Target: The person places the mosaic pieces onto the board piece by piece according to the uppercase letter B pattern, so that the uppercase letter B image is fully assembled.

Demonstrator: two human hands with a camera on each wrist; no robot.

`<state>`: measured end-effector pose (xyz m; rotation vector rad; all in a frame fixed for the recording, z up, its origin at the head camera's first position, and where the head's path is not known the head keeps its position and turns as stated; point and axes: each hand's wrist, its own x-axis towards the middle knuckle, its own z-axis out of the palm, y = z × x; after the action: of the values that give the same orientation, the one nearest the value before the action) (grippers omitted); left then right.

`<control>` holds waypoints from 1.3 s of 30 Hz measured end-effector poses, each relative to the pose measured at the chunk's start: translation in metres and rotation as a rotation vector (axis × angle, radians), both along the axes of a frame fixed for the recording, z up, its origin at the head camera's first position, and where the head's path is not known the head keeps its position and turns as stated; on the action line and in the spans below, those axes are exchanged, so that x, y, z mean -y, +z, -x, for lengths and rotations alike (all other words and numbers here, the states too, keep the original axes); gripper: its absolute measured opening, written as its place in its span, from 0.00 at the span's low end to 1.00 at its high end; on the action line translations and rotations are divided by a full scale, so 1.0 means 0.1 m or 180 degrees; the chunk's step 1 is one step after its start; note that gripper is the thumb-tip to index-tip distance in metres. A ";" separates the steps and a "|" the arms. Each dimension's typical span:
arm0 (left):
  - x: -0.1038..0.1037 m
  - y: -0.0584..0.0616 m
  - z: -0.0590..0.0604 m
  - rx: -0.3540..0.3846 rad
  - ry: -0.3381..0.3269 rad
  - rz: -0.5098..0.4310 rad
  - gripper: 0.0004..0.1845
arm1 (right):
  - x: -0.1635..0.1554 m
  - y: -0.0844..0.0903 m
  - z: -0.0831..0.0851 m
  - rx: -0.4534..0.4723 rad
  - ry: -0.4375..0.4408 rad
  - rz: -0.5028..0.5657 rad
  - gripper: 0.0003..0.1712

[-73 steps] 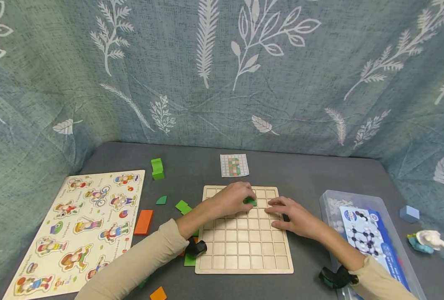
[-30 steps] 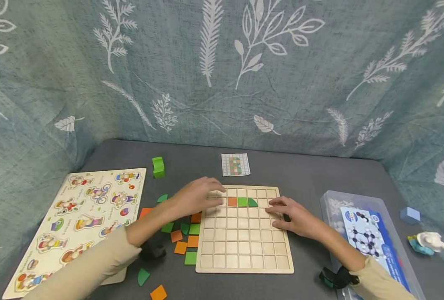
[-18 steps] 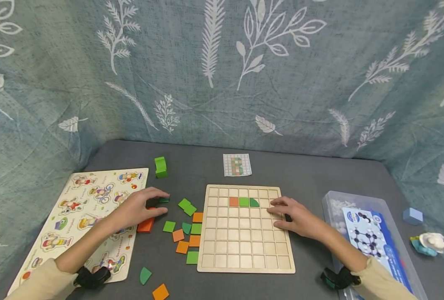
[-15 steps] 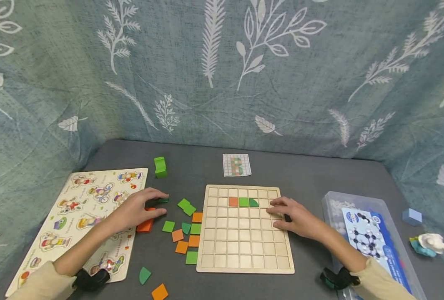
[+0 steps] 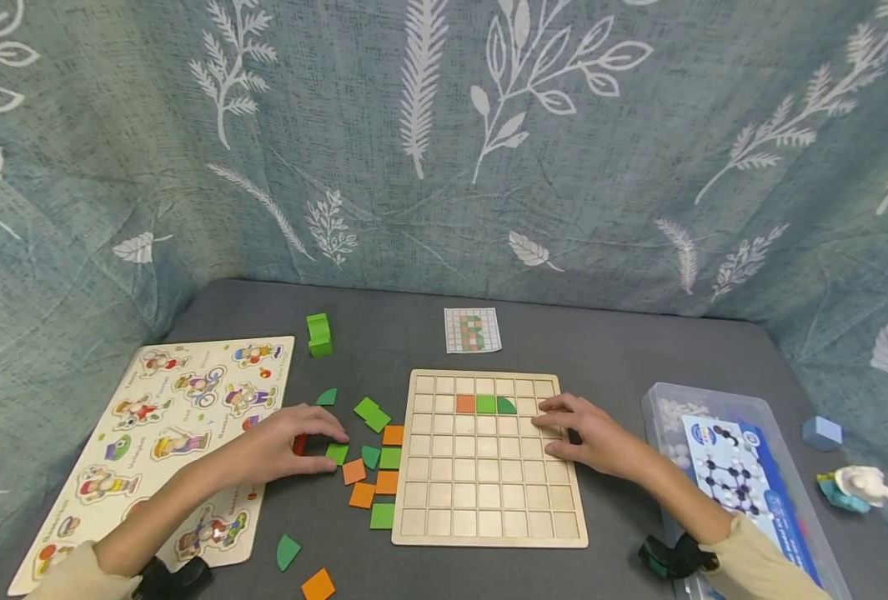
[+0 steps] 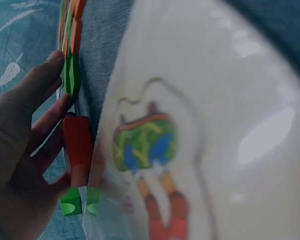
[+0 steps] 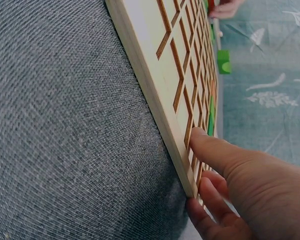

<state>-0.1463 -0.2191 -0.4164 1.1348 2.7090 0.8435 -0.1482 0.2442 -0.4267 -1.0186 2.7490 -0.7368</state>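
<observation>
My left hand (image 5: 286,446) is low over the loose tiles beside the picture puzzle board. Its thumb and fingers are spread to either side of a small green square tile (image 5: 337,453). A red block (image 6: 79,145) lies under the palm, partly hidden in the head view. My right hand (image 5: 589,435) rests on the right edge of the wooden grid board (image 5: 489,500), fingertips on its cells. In one row of the grid sit an orange square tile (image 5: 465,404), a green square tile (image 5: 485,404) and a green quarter-circle tile (image 5: 506,405).
Several orange and green tiles (image 5: 362,495) lie along the grid board's left side. A picture puzzle board (image 5: 211,442) fills the left. Behind stand a green block (image 5: 319,335) and a pattern card (image 5: 472,331). At right are a plastic box (image 5: 736,467), a blue block (image 5: 822,432) and a figurine (image 5: 856,485).
My left hand leaves the green quarter-circle in the grid and moves left to another quarter-circle. From there it shifts nearer to the small green square. My right hand stays on the board.
</observation>
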 end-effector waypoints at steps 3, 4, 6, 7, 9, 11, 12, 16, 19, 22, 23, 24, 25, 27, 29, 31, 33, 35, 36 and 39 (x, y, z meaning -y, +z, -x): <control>0.01 -0.02 -0.01 -0.0190 -0.0202 0.0073 0.11 | -0.01 0.00 -0.01 0.0022 -0.0003 -0.0001 0.22; 0.01 -0.02 -0.01 -0.0238 -0.0252 0.0080 0.10 | -0.01 0.00 -0.01 0.0027 -0.0004 -0.0003 0.22; 0.01 -0.03 -0.01 -0.0299 -0.0362 0.0048 0.09 | -0.02 0.00 -0.01 0.0033 -0.0006 -0.0003 0.22; 0.00 -0.03 0.00 -0.0304 -0.0397 0.0034 0.09 | -0.02 0.00 -0.01 0.0031 -0.0005 0.0000 0.22; 0.00 -0.02 0.00 -0.0282 -0.0440 -0.0010 0.08 | -0.02 0.00 -0.01 0.0023 0.0003 -0.0006 0.22; -0.02 -0.01 0.02 -0.0275 -0.0423 -0.0102 0.09 | -0.01 0.00 0.00 0.0012 0.0003 -0.0005 0.22; -0.03 -0.01 0.03 -0.0311 -0.0391 -0.0182 0.10 | -0.01 0.00 0.00 0.0003 0.0000 -0.0010 0.22; -0.18 -0.03 0.11 -0.0484 -0.0190 -0.0513 0.11 | -0.01 0.00 0.01 -0.0017 -0.0003 -0.0008 0.22; -0.43 -0.02 0.15 -0.0478 -0.0118 -0.0559 0.10 | -0.01 0.00 0.01 -0.0026 -0.0006 -0.0013 0.22; -0.76 0.00 0.19 -0.0331 -0.0190 -0.0462 0.08 | -0.01 0.00 0.00 -0.0033 -0.0015 -0.0024 0.22; -0.87 0.00 0.20 -0.0277 -0.0232 -0.0427 0.08 | -0.02 0.00 0.00 -0.0033 -0.0022 -0.0028 0.22; -0.98 0.01 0.21 -0.0251 -0.0275 -0.0385 0.08 | -0.02 0.00 0.00 -0.0037 -0.0025 -0.0029 0.22; -1.08 0.01 0.23 -0.0218 -0.0342 -0.0363 0.08 | -0.01 0.00 0.00 -0.0033 -0.0027 -0.0038 0.22; -1.25 0.00 0.26 -0.0197 -0.0447 -0.0284 0.07 | -0.01 0.00 0.01 -0.0022 -0.0031 -0.0040 0.22; -1.38 -0.01 0.28 -0.0240 -0.0522 -0.0202 0.07 | -0.01 0.00 0.01 -0.0003 -0.0035 -0.0034 0.22; -1.46 -0.01 0.30 -0.0307 -0.0534 -0.0111 0.07 | 0.00 0.00 0.01 0.0011 -0.0025 -0.0030 0.22; -1.50 -0.01 0.31 -0.0372 -0.0520 -0.0041 0.07 | 0.01 0.00 0.01 0.0013 -0.0018 -0.0018 0.22; -1.53 0.00 0.31 -0.0426 -0.0506 0.0015 0.07 | 0.01 0.00 0.01 0.0018 -0.0014 -0.0012 0.22; -1.54 -0.01 0.32 -0.0444 -0.0505 0.0040 0.07 | 0.02 0.00 0.01 0.0020 -0.0015 -0.0011 0.22; -1.55 -0.02 0.32 -0.0495 -0.0529 0.0090 0.07 | 0.01 0.00 0.00 0.0033 -0.0034 -0.0014 0.22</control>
<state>-0.1784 -0.0641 -0.4181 1.4522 2.6869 0.7190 -0.1485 0.2429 -0.4262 -0.9973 2.7481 -0.7350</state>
